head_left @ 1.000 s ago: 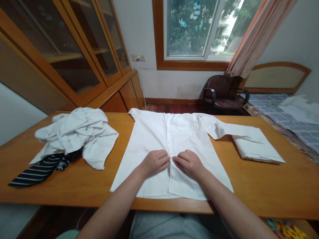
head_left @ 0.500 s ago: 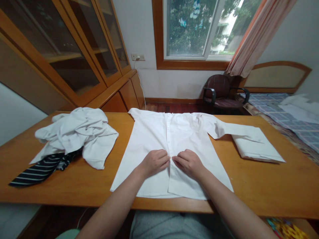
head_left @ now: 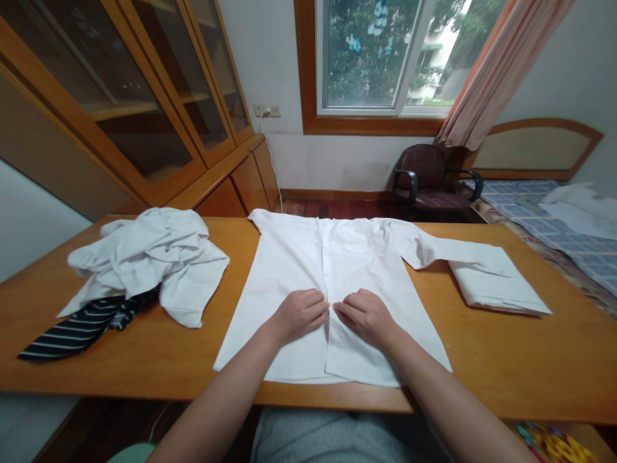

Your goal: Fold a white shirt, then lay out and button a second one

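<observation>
A white button-up shirt (head_left: 294, 270) lies front side up on the wooden table (head_left: 486, 360), its hem towards me. Both of my hands meet at its front placket, below the middle. My left hand (head_left: 301, 314) is closed in a pinch on the placket edge from the left. From the right, my right hand (head_left: 364, 314) pinches the same strip, fingertips almost touching the left ones. Any button between the fingertips is too small to make out. One sleeve stretches right and lies over a folded white garment (head_left: 501, 289).
On the table's left is a crumpled white garment (head_left: 154, 257), with a black striped tie (head_left: 72, 331) sticking out from under it. A glass-doored cabinet (head_left: 144, 128) stands behind. Farther off are an armchair (head_left: 429, 177) and a bed (head_left: 544, 199).
</observation>
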Demonstrator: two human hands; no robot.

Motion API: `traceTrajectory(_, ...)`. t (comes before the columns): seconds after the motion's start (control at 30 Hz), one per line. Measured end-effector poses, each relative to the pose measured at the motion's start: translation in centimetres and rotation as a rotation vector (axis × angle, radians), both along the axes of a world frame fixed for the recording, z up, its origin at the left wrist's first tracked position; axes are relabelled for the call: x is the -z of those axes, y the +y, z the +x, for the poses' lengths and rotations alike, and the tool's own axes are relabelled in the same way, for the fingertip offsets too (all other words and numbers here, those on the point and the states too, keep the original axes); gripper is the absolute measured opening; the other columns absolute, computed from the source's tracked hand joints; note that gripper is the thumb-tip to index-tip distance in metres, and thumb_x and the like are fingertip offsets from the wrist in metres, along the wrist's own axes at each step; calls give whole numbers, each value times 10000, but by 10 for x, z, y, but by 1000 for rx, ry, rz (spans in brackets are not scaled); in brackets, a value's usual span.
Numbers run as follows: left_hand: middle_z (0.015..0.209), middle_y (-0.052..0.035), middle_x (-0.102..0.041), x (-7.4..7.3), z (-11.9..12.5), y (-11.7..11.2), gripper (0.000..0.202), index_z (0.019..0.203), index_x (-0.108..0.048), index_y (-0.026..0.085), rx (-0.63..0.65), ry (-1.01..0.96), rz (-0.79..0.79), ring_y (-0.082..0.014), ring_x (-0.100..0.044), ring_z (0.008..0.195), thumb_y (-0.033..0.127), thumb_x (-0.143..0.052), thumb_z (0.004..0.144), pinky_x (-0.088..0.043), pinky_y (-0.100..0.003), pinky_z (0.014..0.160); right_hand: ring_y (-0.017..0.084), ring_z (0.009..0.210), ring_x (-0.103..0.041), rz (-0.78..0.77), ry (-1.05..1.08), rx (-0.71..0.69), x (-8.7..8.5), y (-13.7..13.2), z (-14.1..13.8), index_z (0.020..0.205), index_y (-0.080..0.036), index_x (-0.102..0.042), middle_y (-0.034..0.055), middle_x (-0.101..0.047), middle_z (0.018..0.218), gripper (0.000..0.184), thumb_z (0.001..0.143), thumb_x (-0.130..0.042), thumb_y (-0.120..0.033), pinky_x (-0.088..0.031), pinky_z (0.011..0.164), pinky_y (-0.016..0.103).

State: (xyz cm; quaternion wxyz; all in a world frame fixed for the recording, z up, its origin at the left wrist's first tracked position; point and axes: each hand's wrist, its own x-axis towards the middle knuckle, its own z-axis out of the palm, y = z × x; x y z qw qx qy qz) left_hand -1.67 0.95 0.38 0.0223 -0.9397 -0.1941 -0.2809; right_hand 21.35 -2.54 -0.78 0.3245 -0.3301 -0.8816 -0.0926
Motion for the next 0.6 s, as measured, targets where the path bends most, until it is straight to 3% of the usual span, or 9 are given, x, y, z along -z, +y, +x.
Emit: traceTrajectory(0.6, 706, -14, -540, -2, 0, -1, 229, 807, -594, 190, -20, 10, -1, -145, -532, 669, 217, -451, 985, -425, -277, 599, 129, 636, -533, -7, 12, 5, 2, 0, 3, 992, -180, -701, 13, -614, 716, 113, 964, -593, -198, -358, 633, 309)
